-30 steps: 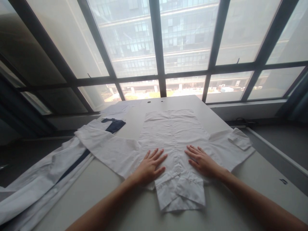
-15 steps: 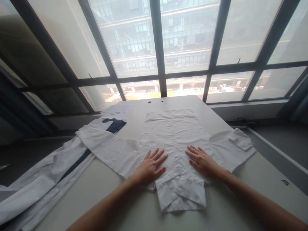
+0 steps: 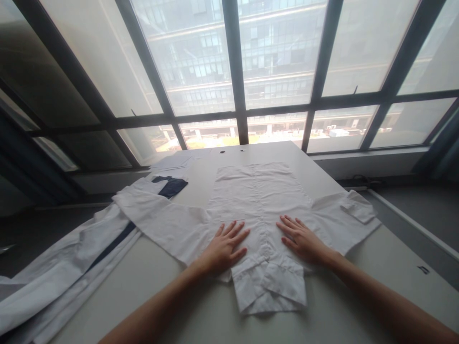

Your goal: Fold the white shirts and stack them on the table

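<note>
A white shirt lies spread front side up, its collar toward me and its hem toward the window. Wrinkles run along the buttoned strip down its middle. My left hand rests flat on the shirt's left chest area with the fingers spread. On the other side of the button strip, my right hand lies flat too, fingers apart. Between my wrists and nearer to me is the shirt's collar. One sleeve reaches out to the right; the other reaches left onto a pile of clothes.
White garments with dark parts are heaped along the left side of the white table, hanging past its edge. A dark blue cloth piece shows in the heap. Large framed windows stand behind the table.
</note>
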`<state>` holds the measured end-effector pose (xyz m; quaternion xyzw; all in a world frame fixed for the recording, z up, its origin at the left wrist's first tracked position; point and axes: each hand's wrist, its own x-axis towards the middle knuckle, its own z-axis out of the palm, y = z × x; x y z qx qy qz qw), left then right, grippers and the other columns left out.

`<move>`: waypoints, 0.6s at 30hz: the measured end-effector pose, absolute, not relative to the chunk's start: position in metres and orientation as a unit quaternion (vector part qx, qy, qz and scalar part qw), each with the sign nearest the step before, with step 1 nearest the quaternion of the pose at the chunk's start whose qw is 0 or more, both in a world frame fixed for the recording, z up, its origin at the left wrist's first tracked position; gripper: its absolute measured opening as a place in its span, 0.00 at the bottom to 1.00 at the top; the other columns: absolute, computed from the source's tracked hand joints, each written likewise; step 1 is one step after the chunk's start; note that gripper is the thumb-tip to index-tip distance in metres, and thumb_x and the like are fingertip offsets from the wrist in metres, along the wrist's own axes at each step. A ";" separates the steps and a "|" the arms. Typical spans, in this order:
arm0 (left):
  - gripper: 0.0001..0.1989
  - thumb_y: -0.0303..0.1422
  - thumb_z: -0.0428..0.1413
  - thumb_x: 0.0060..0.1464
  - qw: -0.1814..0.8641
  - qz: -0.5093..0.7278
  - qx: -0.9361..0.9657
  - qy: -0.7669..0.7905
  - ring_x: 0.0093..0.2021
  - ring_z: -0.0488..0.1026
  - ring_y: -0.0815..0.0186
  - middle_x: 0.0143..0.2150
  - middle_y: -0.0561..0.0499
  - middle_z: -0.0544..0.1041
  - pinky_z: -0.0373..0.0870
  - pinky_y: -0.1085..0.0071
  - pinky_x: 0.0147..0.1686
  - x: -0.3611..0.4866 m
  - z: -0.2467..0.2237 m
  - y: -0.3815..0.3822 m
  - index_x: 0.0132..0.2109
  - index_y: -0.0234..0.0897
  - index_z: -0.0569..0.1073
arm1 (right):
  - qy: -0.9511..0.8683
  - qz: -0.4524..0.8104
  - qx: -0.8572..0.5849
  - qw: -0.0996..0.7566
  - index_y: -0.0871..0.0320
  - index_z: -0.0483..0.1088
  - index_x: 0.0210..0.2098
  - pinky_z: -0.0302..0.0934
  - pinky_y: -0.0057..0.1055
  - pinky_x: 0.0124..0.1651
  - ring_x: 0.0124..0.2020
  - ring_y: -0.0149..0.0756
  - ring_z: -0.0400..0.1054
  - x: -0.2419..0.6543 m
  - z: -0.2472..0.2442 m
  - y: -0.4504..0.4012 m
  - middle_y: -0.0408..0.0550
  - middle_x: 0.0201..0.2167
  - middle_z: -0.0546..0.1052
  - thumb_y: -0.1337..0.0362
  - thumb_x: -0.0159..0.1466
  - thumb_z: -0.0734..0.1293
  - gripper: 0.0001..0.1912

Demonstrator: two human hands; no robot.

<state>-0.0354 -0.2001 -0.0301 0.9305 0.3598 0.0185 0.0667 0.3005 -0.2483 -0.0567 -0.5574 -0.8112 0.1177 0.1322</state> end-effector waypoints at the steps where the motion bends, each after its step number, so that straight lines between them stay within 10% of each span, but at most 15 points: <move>1: 0.31 0.53 0.42 0.69 0.067 0.018 0.930 0.360 0.75 0.42 0.52 0.76 0.53 0.46 0.39 0.45 0.70 -0.035 -0.030 -0.200 0.74 0.55 0.51 | -0.811 0.119 -0.557 0.133 0.55 0.56 0.71 0.38 0.49 0.73 0.75 0.44 0.40 0.300 -0.057 -0.248 0.52 0.74 0.51 0.51 0.73 0.55 0.31; 18: 0.31 0.54 0.41 0.69 0.068 0.012 0.930 0.361 0.75 0.41 0.52 0.76 0.54 0.45 0.37 0.45 0.70 -0.035 -0.030 -0.200 0.74 0.55 0.50 | -0.812 0.120 -0.555 0.133 0.55 0.56 0.71 0.38 0.49 0.73 0.75 0.44 0.40 0.301 -0.057 -0.248 0.52 0.74 0.50 0.51 0.73 0.55 0.31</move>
